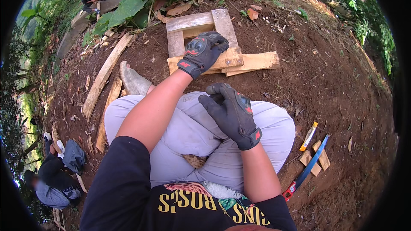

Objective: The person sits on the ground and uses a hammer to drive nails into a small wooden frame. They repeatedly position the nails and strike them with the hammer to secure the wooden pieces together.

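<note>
My left hand, in a dark glove with red marks, is above the near side of a wooden frame. Its fingers curl closed, and whatever they may hold is hidden. A pale plank lies across the frame's near side, just below that hand. Under its right part lies another board, sticking out to the right. My right hand, gloved alike, hovers above my lap. Its fingers bend loosely, the thumb stands apart from them, and nothing shows between.
On the soil at right lie a blue-bladed handsaw, a yellow-and-white strip-shaped packet and short wood offcuts. Long timber pieces lie at left beside my foot. Other people sit at far left and upper left.
</note>
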`<state>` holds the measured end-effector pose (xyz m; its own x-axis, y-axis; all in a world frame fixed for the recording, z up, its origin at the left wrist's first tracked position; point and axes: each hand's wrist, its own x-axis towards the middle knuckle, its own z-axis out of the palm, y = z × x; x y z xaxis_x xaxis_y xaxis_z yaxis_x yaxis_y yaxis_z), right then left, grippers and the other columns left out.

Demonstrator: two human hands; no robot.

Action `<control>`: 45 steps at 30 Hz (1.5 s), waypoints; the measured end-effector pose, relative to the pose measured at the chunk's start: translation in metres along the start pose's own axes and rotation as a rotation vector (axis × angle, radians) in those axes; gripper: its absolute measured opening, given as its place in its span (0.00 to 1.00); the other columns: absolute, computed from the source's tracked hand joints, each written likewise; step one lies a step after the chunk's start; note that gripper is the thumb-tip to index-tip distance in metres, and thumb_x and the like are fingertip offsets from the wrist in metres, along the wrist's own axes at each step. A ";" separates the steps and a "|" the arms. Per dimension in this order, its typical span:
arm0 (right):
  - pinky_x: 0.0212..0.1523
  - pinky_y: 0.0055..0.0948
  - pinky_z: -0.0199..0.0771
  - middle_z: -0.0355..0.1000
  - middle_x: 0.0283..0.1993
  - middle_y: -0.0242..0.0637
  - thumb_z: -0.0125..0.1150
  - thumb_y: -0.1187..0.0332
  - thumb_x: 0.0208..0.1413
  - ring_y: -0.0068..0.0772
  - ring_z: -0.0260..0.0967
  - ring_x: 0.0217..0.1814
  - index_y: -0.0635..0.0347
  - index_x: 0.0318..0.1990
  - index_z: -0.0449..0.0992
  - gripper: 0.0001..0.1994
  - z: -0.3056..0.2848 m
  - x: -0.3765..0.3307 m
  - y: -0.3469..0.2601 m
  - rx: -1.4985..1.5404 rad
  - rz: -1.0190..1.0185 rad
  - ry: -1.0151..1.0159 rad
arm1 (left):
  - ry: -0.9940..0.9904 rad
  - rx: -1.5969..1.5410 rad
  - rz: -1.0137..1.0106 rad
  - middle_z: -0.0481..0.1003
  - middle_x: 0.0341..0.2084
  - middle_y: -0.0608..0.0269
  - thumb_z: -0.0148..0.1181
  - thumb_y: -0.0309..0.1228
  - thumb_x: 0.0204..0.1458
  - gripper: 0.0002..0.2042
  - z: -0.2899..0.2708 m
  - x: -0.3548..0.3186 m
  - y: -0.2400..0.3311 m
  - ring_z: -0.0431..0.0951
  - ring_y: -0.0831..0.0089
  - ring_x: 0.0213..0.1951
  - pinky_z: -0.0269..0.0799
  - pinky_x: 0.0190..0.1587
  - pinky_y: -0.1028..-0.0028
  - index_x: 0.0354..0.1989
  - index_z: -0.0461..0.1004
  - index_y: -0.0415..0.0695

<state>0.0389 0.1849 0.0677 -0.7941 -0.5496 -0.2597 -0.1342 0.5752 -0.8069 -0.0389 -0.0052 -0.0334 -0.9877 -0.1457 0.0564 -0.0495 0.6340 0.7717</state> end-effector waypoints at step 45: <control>0.46 0.39 0.80 0.82 0.42 0.44 0.75 0.54 0.60 0.40 0.82 0.42 0.60 0.49 0.82 0.19 -0.003 0.002 -0.005 0.015 0.045 0.004 | 0.029 0.032 0.051 0.84 0.45 0.55 0.67 0.34 0.61 0.09 0.006 -0.001 -0.002 0.84 0.52 0.49 0.79 0.54 0.58 0.43 0.85 0.43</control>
<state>0.0364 0.1826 0.0724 -0.8013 -0.5211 -0.2938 -0.0896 0.5902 -0.8023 -0.0384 -0.0013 -0.0387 -0.9845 -0.1339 0.1137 -0.0042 0.6648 0.7470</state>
